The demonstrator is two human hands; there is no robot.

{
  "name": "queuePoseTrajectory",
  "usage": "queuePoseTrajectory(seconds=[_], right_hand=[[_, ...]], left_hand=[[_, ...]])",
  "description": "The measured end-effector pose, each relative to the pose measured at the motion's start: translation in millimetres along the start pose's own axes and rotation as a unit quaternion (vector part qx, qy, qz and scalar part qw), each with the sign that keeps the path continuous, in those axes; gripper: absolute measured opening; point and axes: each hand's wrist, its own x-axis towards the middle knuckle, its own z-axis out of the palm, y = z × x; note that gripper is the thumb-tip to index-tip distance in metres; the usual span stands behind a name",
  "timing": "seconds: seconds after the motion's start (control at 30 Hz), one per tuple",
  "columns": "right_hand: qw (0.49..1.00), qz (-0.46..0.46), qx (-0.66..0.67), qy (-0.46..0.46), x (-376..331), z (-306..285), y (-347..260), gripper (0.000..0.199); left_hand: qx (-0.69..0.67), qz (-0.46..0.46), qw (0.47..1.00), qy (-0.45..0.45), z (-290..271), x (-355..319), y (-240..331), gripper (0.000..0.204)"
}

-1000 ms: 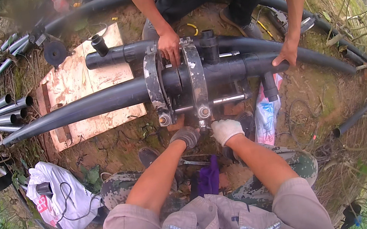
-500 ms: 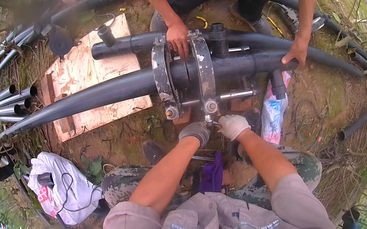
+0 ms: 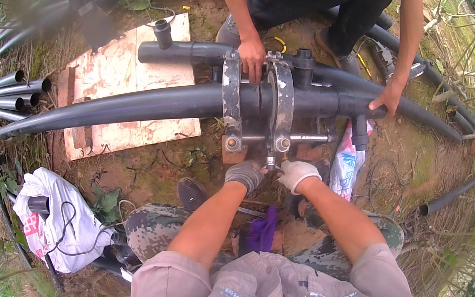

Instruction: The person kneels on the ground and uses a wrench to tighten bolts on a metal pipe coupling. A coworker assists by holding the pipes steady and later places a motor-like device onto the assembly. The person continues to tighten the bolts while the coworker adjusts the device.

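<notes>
Likely I'm turning the twelve-o'clock clamp bolt (image 3: 271, 160); left hand (image 3: 245, 176), right hand (image 3: 298, 174): curled fingers, hold unclear; next wants even torque.

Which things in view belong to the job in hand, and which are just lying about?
Seemingly in the job:
black clamp
long pipe
branched pipe fitting
left hand and right hand, by the clamp's lower end
co-worker's hands

Apparently lying about:
white bag, left
bundle of pipes, upper left
purple cloth
loose pipe, right
</notes>
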Motion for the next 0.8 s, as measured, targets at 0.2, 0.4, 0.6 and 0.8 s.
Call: queuePoseTrajectory(seconds=[0.2, 0.4, 0.6, 0.8], right_hand=[[0.999, 0.040, -0.034, 0.003, -9.5, -11.1, -24.2, 0.042], [0.997, 0.011, -0.024, 0.075, 26.5, 37.3, 23.2, 0.041], [0.997, 0.037, -0.016, 0.072, 27.9, 35.6, 17.0, 0.036], [0.993, -0.008, -0.016, 0.113, 20.6, 36.5, 16.8, 0.033]], left_hand=[[0.009, -0.014, 1.000, -0.005, 18.5, 18.3, -18.9, 0.069], [0.003, 0.004, 1.000, -0.020, -0.5, 1.5, 27.0, 0.051], [-0.405, -0.147, 0.869, -0.245, -14.8, 26.7, -1.3, 0.032], [-0.469, -0.205, 0.826, -0.237, 10.3, 41.0, -9.3, 0.027]])
